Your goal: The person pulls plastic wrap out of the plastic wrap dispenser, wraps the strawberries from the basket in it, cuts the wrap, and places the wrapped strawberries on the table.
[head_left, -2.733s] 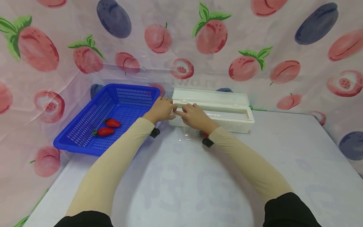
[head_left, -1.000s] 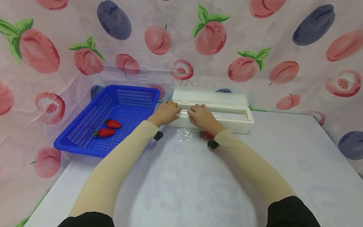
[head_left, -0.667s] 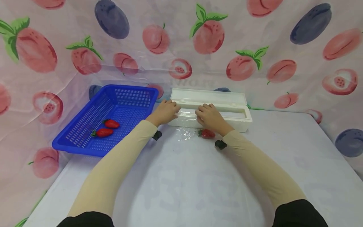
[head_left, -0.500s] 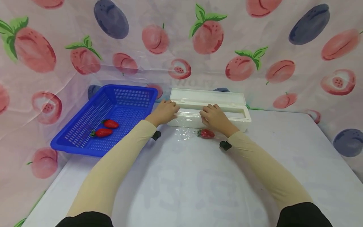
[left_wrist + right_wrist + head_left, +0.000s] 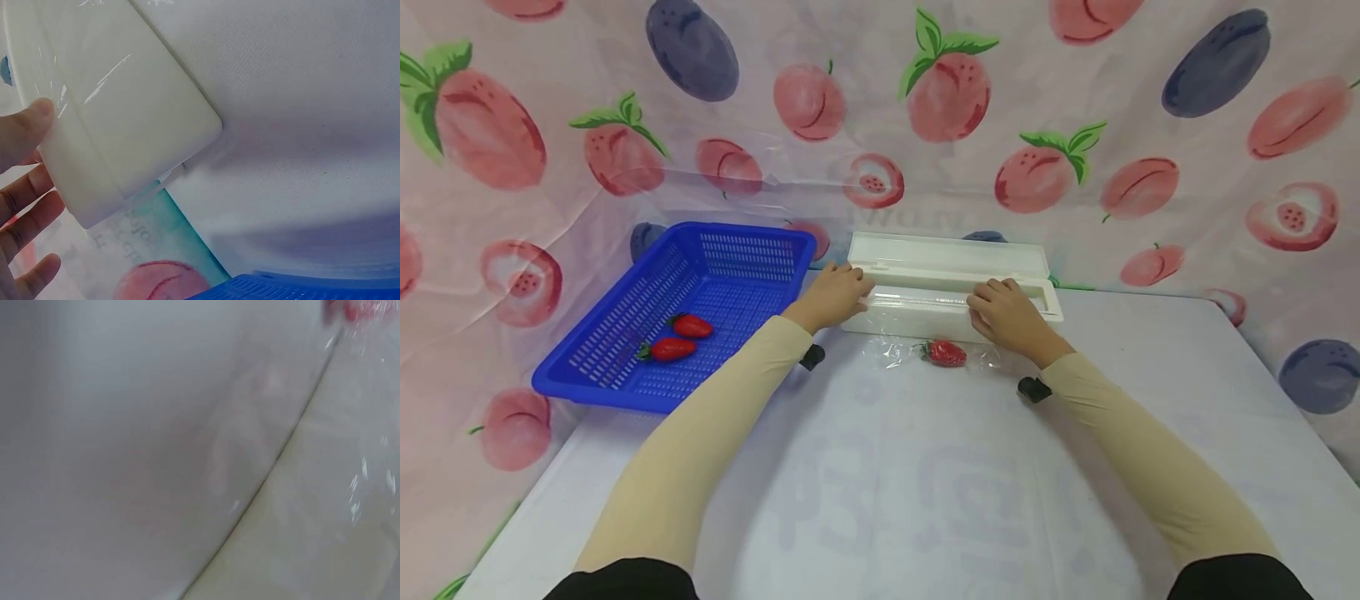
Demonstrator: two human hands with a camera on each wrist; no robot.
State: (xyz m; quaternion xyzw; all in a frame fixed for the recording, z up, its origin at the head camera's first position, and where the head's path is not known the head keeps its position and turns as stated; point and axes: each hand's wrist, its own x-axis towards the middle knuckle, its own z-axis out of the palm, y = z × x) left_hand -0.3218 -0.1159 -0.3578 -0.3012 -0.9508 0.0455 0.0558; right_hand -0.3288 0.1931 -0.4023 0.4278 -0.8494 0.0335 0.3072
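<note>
1. My left hand (image 5: 831, 296) grips the left end of the white box (image 5: 910, 321), thumb (image 5: 39, 115) on its edge, the lower fingers spread loosely.
2. My right hand (image 5: 1007, 318) has its fingers bent at the box's front edge, nearer the right end; whether they pinch anything, I cannot tell.
3. The strawberry (image 5: 946, 353) lies in clear film (image 5: 891, 353) just before the box, between my hands, apart from my fingers.
4. Two more strawberries (image 5: 690, 326) lie in the blue basket (image 5: 597, 398).

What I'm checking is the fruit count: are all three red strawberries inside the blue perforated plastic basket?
No, two strawberries lie in the basket, but the third strawberry lies by the long white box.
</note>
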